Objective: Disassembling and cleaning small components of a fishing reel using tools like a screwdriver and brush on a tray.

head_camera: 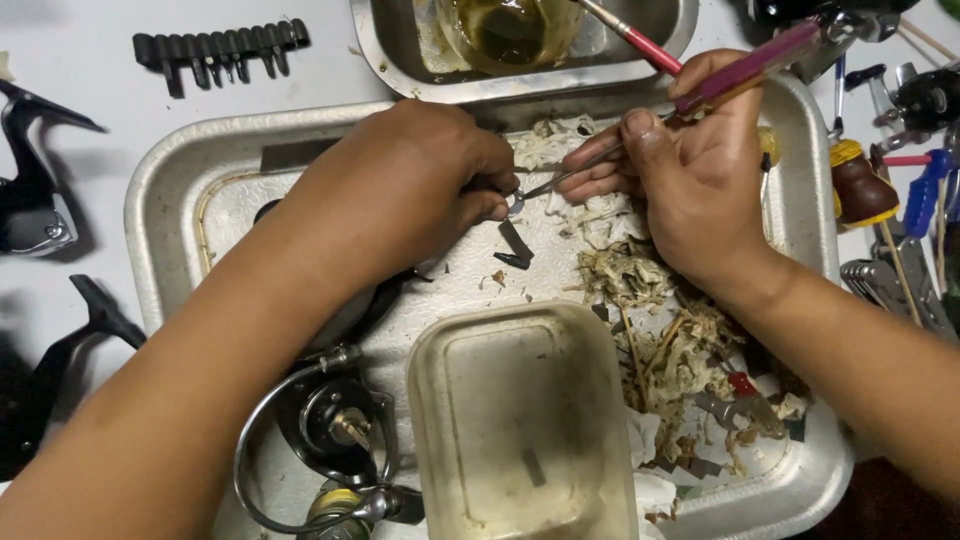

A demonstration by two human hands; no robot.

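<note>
The left hand (405, 190) is curled into a loose fist over the dull, scuffed metal tray (170, 190), its fingertips pinching a small shiny ring (515, 203) just above the tray floor. The right hand (690, 170) grips a thin tool (700, 90) with a translucent purple handle and slim steel shaft, thumb pressed along it, fingers folded close; the tip meets the ring. Beneath lie two small black, angular plastic bits (515, 245). Frayed, grease-stained paper scraps (650, 310) heap along the tray's right side, crowding that edge. A cloudy rectangular plastic tub (520, 420) fills the near middle, and a reel (335, 430) with a curved wire bail sits at the near left corner. Bare tray floor remains only around the ring. A second steel pan (400, 60) abuts the far rim.
</note>
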